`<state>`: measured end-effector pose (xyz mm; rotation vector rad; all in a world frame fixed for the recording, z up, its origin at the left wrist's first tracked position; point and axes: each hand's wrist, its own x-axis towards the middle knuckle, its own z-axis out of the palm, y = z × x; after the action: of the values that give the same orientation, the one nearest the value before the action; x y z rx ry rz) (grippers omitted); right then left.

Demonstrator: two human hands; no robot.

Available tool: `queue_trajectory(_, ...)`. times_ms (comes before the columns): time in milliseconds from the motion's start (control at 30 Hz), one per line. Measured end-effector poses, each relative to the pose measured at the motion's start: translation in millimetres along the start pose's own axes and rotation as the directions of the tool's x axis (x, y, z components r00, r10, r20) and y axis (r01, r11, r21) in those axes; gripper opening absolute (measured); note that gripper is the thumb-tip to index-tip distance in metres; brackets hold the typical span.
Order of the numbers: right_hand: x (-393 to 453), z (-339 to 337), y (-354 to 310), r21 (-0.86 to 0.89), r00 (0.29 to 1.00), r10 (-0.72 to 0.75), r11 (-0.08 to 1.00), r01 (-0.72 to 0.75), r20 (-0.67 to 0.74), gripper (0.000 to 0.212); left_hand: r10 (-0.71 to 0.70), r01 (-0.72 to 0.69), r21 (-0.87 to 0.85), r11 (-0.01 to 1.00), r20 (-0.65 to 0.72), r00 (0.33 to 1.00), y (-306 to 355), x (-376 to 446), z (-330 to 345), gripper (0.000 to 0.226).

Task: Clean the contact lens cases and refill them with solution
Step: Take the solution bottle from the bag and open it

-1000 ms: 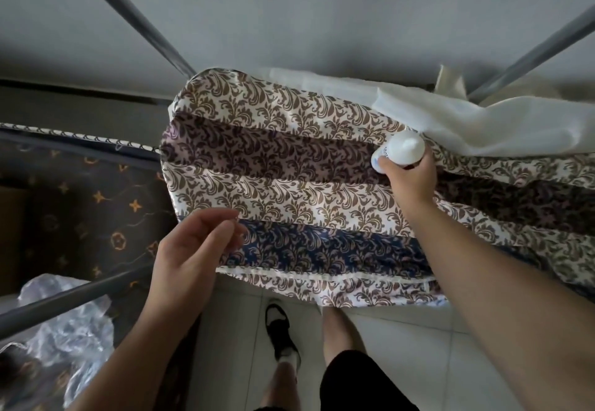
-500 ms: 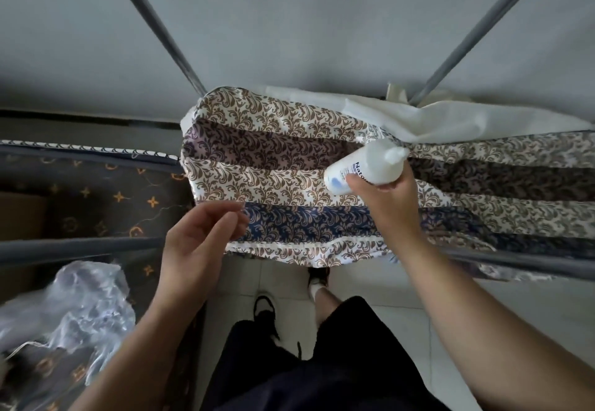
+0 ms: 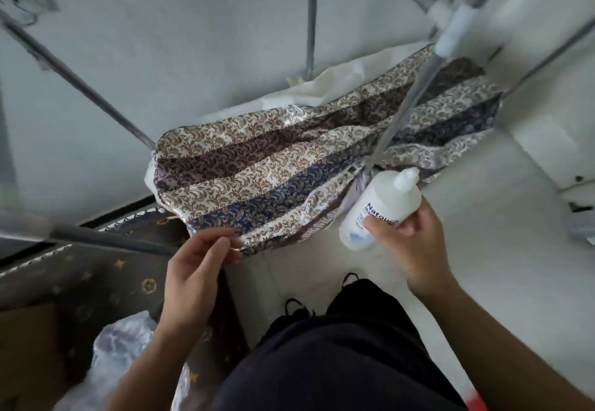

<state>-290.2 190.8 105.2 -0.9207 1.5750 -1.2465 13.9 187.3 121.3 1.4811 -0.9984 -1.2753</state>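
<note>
A white solution bottle (image 3: 384, 203) with a blue-printed label and a pointed white cap is held tilted, cap up and to the right, in my right hand (image 3: 409, 243), whose fingers curl round its lower body. My left hand (image 3: 196, 265) hangs at the near edge of a patterned cloth, fingers loosely bent; it holds nothing that I can see. No contact lens case is in view.
A brown, cream and navy patterned cloth (image 3: 273, 172) with white fabric (image 3: 325, 88) behind it lies across a grey metal frame (image 3: 96, 240). Grey poles (image 3: 409, 95) cross above it. A dark patterned surface (image 3: 80, 281) and crumpled clear plastic (image 3: 119, 356) sit at lower left. White tiled floor lies below.
My right hand has drawn the bottle back off the cloth, down and to the right, towards me. The view has swung, so the cloth now lies further away.
</note>
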Motion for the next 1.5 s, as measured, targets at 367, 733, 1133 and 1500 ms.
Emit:
queue_trajectory(367, -179.8, -98.7, 24.5, 0.036, 0.904, 0.038, 0.999, -0.025, -0.425, 0.051, 0.039, -0.099, 0.097, 0.990, 0.494, 0.869, 7.6, -43.2, 90.9, 0.020)
queue_trajectory(733, -438.5, -167.9, 71.3, 0.081, 0.553, 0.102, 0.995, -0.063, -0.827, 0.056, -0.038, -0.215, 0.167, 0.962, 0.864, 0.502, -36.5, -210.7, 194.3, 0.027)
queue_trajectory(1133, -630.3, -160.7, 105.4, 0.282, -0.047, 0.281, 0.958, -0.042, -0.959, 0.058, -0.214, -0.436, 0.129, 0.891, 0.965, -0.152, -79.2, -407.0, 320.7, 0.035)
queue_trajectory(1500, -685.4, -219.7, 114.1, 0.340, -0.423, 0.339, 0.937, 0.077, -0.840, 0.053, -0.264, -0.436, 0.053, 0.898, 0.858, -0.440, -105.6, -546.0, 452.2, 0.033)
